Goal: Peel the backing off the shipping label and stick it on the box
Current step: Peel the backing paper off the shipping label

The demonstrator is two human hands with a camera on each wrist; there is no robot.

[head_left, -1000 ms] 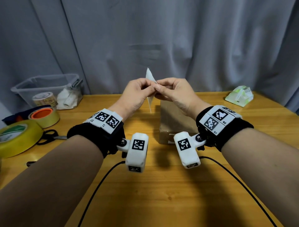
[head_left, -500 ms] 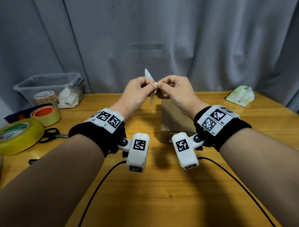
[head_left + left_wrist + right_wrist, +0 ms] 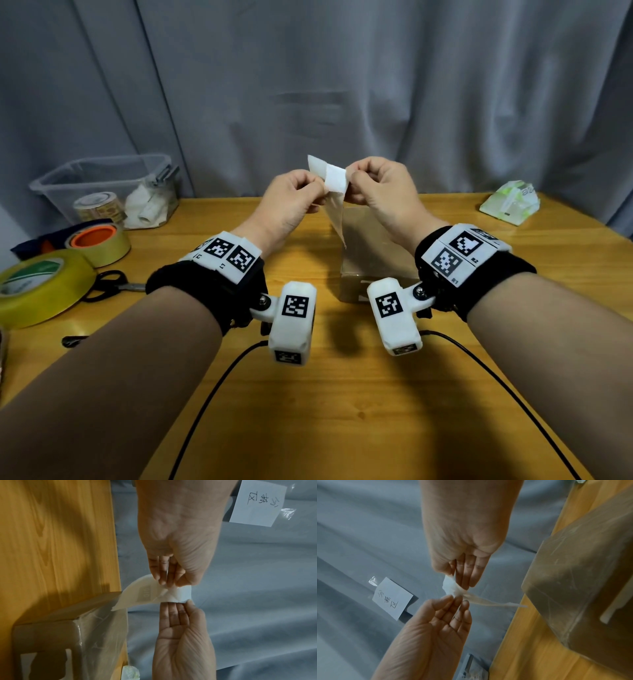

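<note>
Both hands are up above the box [image 3: 373, 253] near the counter's far edge: left hand [image 3: 291, 202] and right hand [image 3: 380, 192] each pinch the shipping label [image 3: 334, 178]. It looks thin, floppy and sticky; best held by corners and edges.

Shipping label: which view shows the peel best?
Left wrist. There the shipping label lies broadside, a corner lifted, pinched between left hand and right hand, faint print visible. Head view shows it smaller, partly behind the fingers. Right wrist sees it nearly edge-on, twisted and blurred.
</note>
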